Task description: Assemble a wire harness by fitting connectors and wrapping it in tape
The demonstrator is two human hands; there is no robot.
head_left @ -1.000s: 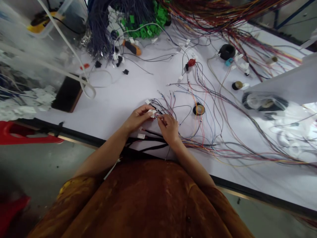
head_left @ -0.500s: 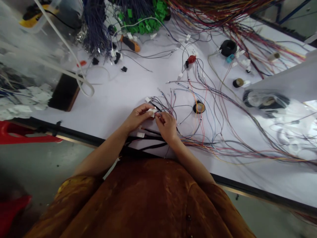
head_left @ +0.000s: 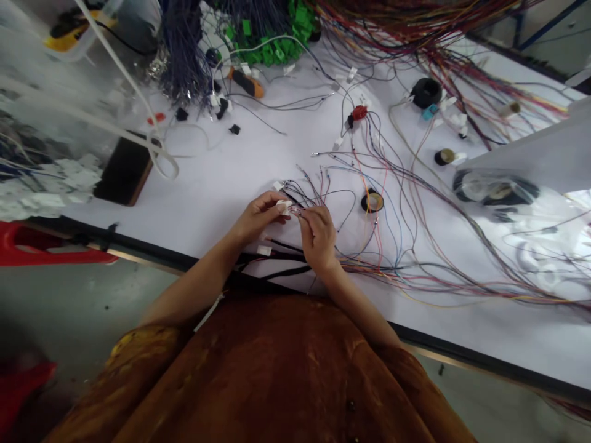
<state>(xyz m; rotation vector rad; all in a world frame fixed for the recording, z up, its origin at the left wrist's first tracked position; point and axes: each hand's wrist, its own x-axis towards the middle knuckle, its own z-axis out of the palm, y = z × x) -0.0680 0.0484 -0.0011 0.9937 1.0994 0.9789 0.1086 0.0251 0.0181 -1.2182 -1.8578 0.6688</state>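
Observation:
A white plastic connector (head_left: 283, 207) is pinched between the thumb and fingers of my left hand (head_left: 259, 215). Just to its right, my right hand (head_left: 319, 237) has its fingertips closed on a thin wire (head_left: 298, 212) that runs toward the connector. Whether the wire's end sits inside the connector is too small to tell. Beyond my hands, loose wires with metal terminals (head_left: 322, 178) fan out on the white table. Another white connector (head_left: 277, 185) lies just past my left fingers, and a further white connector (head_left: 265, 250) lies nearer me beside black sleeved cables (head_left: 286, 271).
A roll of black tape (head_left: 372, 200) lies right of my hands among long coloured wires (head_left: 452, 277). Farther back are an orange-black tool handle (head_left: 247, 83), green connectors (head_left: 277, 49) and a black tape roll (head_left: 425, 92). A dark block (head_left: 124, 169) rests at left.
My right hand has moved slightly right, away from the connector, and its fingers are now more extended. My left hand keeps holding the connector. The whole view has shifted a little.

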